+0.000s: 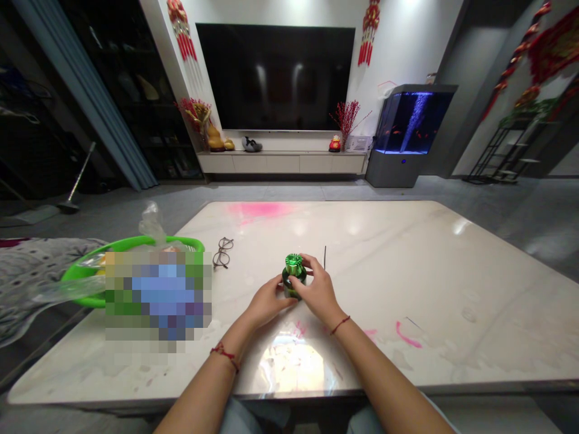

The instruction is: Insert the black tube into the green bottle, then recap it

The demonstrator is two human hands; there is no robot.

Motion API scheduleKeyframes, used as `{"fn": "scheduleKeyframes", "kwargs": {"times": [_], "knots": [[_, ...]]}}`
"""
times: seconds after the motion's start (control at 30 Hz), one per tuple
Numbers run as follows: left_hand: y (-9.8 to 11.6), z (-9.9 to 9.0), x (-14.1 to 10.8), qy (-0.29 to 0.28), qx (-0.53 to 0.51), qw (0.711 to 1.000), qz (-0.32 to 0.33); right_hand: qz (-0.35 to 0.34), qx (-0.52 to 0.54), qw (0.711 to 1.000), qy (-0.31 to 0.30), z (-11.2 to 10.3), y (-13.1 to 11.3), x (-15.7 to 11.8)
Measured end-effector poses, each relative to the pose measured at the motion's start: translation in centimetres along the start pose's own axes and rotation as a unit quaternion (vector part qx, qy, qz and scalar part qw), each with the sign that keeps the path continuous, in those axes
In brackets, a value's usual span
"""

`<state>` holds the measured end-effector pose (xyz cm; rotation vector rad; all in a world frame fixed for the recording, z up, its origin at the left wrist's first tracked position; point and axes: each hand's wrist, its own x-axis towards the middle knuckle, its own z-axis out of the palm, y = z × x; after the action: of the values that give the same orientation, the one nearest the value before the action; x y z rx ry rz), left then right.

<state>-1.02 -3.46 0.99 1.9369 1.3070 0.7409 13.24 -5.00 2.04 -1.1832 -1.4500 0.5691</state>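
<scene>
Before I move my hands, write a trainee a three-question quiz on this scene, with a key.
1. True or false: the right hand is clear of the green-topped container.
2. Which item lies on the table between the green basket and that container? a) scissors b) eyeglasses c) a spoon
3. Fill in: the bracelet on the right wrist is ____.

Key:
1. False; its thumb and fingers are on the container.
2. b
3. red
</scene>
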Motion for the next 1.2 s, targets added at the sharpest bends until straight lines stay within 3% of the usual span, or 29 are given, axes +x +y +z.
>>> {"fn": "scheduleKeyframes", "kwargs": {"times": [1.2], "knots": [[0.07,0.03,-0.05,-0.004,-0.011,1.000,-0.014,-0.005,0.007,1.000,0.007,-0.65,-0.40,-0.16]]}}
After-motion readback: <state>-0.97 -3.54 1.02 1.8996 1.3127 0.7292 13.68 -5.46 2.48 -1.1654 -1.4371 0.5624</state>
